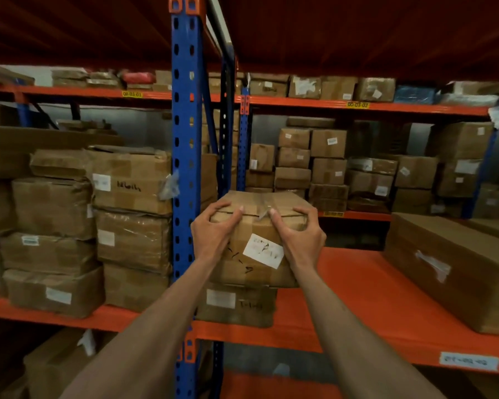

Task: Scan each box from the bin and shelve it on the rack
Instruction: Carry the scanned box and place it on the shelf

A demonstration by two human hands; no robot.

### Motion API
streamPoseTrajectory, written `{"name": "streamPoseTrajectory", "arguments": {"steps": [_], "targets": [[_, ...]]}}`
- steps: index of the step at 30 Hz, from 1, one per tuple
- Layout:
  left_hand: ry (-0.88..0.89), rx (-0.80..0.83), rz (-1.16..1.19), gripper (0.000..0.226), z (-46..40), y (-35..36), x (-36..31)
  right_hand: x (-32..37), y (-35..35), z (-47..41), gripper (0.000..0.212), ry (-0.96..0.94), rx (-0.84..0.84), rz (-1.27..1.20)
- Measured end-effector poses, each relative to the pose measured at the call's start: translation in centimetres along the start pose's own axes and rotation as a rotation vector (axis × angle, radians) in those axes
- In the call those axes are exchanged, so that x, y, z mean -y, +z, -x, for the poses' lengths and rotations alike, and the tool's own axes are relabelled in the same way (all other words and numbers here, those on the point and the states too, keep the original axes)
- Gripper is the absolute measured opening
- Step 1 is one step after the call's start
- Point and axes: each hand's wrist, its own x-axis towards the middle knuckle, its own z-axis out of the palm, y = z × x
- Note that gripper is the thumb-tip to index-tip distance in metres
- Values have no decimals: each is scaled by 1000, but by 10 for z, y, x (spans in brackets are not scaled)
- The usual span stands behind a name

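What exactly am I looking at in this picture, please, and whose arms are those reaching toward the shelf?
There is no machine here. The single picture comes from a wide-angle camera worn on a person's head, looking forward and down, so the two bare arms are that person's own. The left hand and the right hand grip the upper corners of a taped cardboard box bearing a white label. That box sits on top of another box, which rests on the orange shelf of a storage rack with a blue upright. A long flat carton lies on the same shelf to the right, and more cartons are stacked to the left and on a rack behind.
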Motion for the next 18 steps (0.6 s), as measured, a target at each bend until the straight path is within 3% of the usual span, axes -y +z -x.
{"name": "streamPoseTrajectory", "arguments": {"steps": [5, 10, 15, 18], "targets": [[35, 57, -27, 45, -21, 4, 46, -32, 34, -2, 49, -6, -3, 26], [130, 60, -229, 44, -39, 4, 66, -40, 53, -5, 50, -12, 1, 18], [544, 65, -484, 35, -49, 4, 71, -42, 61, -8, 51, 5, 29, -8], [637, 58, -580, 37, -52, 3, 74, -43, 66, -8, 51, 11, 45, -7]]}}
